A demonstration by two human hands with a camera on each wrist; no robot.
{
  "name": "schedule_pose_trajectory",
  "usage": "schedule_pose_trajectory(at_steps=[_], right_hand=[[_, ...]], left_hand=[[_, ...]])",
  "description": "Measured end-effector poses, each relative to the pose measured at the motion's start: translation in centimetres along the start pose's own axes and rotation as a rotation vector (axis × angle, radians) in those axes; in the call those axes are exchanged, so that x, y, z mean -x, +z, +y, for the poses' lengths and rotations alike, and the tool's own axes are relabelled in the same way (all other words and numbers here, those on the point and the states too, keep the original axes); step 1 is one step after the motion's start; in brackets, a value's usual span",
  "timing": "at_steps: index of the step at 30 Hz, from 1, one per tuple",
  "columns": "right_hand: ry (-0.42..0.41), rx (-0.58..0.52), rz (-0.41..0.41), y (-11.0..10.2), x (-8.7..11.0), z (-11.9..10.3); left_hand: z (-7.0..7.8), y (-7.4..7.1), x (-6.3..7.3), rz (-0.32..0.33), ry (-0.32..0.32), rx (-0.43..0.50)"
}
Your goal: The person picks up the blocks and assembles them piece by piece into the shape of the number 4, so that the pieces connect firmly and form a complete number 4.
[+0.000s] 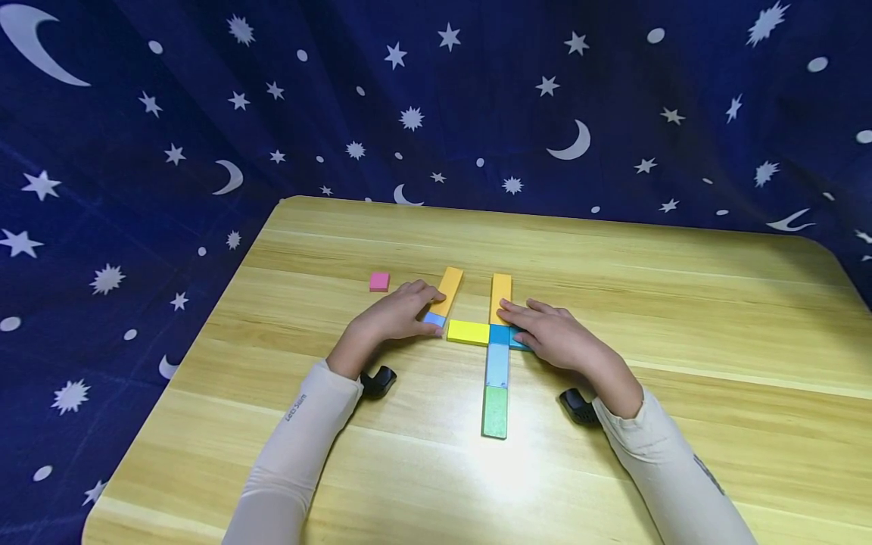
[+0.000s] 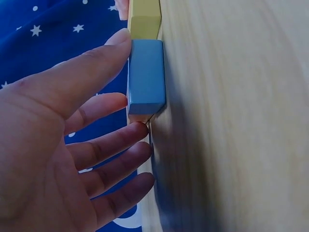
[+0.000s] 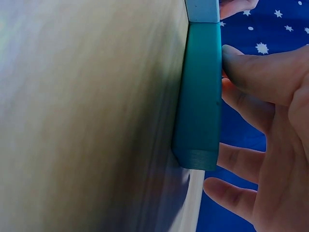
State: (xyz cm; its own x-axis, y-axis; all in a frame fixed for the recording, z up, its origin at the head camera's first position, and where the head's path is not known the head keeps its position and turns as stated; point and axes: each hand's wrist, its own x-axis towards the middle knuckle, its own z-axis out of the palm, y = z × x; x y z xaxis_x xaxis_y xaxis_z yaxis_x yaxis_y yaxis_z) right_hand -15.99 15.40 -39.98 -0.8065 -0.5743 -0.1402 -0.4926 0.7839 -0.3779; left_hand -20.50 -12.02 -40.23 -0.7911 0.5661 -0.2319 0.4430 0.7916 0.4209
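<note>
My left hand (image 1: 398, 310) reaches over a light blue block (image 1: 434, 319) that meets a slanted orange block (image 1: 451, 284). Its index fingertip is at the orange block; its thumb lies by the light blue one, fingers loosely spread. On the right, my right hand (image 1: 555, 333) touches an upright-running orange block (image 1: 501, 290) and partly hides a teal-blue block (image 3: 200, 92). Its fingers are nearly straight. Between the hands, a yellow block (image 1: 468, 332), a small blue block (image 1: 499, 334), a pale blue block (image 1: 497, 365) and a green block (image 1: 495, 412) form a cross.
A pink square block (image 1: 379, 282) lies beyond my left hand. Black wrist devices sit under both sleeves, the left one (image 1: 378, 382) and the right one (image 1: 577, 406). The wooden table (image 1: 613, 257) meets a dark blue starry curtain (image 1: 477, 98) at the back.
</note>
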Motion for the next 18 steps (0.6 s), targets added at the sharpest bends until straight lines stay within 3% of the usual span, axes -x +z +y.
schedule_pose_trajectory(at_steps=[18], right_hand=[[0.002, 0.0, -0.001, 0.06, 0.04, -0.25]], left_hand=[[-0.3, 0.02, 0.16, 0.026, 0.015, -0.005]])
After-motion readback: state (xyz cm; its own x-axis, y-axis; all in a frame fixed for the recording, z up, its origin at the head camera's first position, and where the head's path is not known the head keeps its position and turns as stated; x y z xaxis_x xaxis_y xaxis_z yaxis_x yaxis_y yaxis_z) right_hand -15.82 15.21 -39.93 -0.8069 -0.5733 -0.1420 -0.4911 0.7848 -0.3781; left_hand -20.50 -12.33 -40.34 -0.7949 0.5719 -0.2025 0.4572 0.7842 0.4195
